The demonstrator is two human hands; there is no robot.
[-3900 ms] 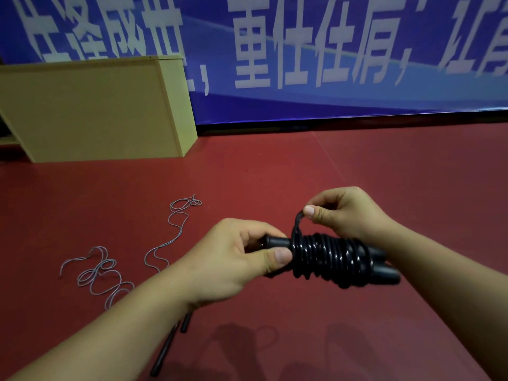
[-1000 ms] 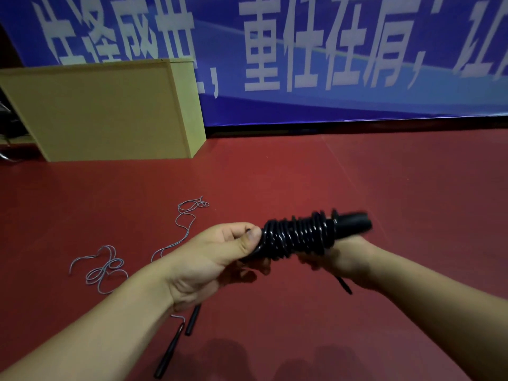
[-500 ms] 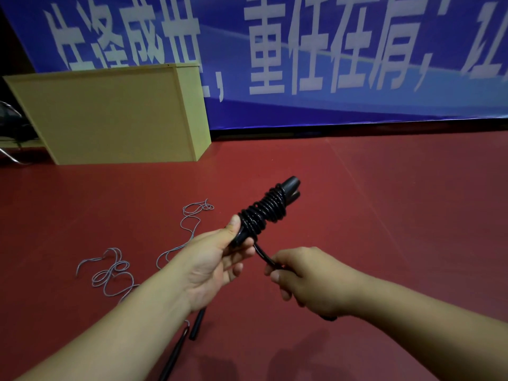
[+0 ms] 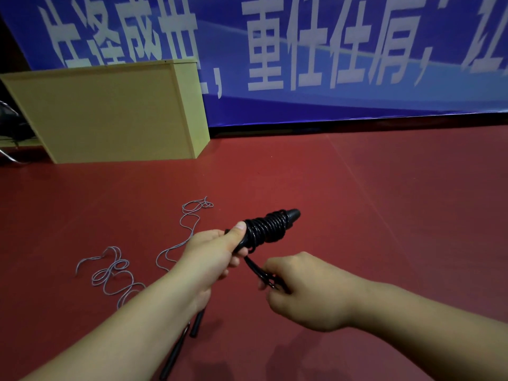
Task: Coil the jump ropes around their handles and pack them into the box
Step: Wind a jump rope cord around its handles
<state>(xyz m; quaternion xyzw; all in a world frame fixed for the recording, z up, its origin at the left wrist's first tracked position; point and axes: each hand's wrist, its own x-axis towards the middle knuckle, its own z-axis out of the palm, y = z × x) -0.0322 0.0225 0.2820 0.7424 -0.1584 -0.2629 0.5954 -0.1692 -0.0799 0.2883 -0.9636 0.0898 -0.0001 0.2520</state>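
Observation:
My left hand (image 4: 211, 251) grips the near end of a black jump rope (image 4: 268, 226) that is coiled around its handles; the bundle points up and to the right. A loose black end of that rope runs down from the bundle into my right hand (image 4: 299, 290), which pinches it below and to the right. A second rope, thin and grey (image 4: 121, 273), lies uncoiled on the red floor to the left. Its black handles (image 4: 182, 340) lie partly under my left forearm. The yellow box (image 4: 110, 114) stands at the back left.
A blue banner with white characters (image 4: 330, 50) hangs along the back wall. Red floor (image 4: 384, 202) stretches wide to the right and ahead of my hands. Dark cables (image 4: 8, 133) lie at the far left behind the box.
Since a second ago the bundle turned from level to pointing up-right in my left hand. My right hand left the bundle, dropped lower and now pulls its loose end.

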